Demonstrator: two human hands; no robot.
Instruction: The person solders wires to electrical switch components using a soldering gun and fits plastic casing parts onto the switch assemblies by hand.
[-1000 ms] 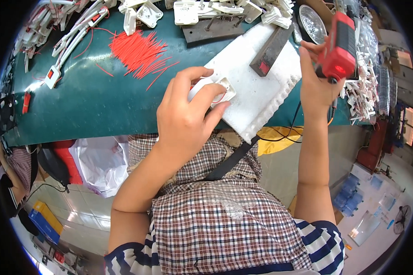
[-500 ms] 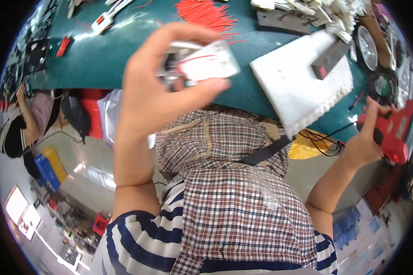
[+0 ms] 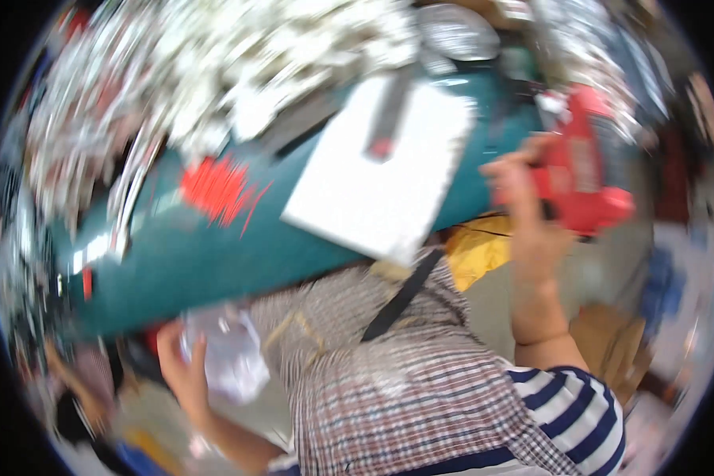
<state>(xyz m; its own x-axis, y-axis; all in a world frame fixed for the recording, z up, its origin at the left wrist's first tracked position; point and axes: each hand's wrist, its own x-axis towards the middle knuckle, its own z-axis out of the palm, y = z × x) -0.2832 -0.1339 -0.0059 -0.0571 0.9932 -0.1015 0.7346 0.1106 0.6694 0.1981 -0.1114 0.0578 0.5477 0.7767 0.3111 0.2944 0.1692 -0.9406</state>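
Right hand (image 3: pixel 535 218) is clasping a red tool (image 3: pixel 583 170), likely hefty, best held round its middle, left hand (image 3: pixel 186 379) splayed, seemingly empty.

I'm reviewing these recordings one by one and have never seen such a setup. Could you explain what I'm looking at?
There is no machine here: these are a person's own two bare hands. The view comes from a wide fisheye camera worn on the head, looking down, so straight edges bend; the latest picture is also blurred.

On the green table lie a heap of white parts, a bunch of thin red strands and a white board with a dark bar on it.

The right hand holds a red handheld tool. The left hand looks open and empty, near a whitish plastic bag below the table's edge; whether they touch is unclear.
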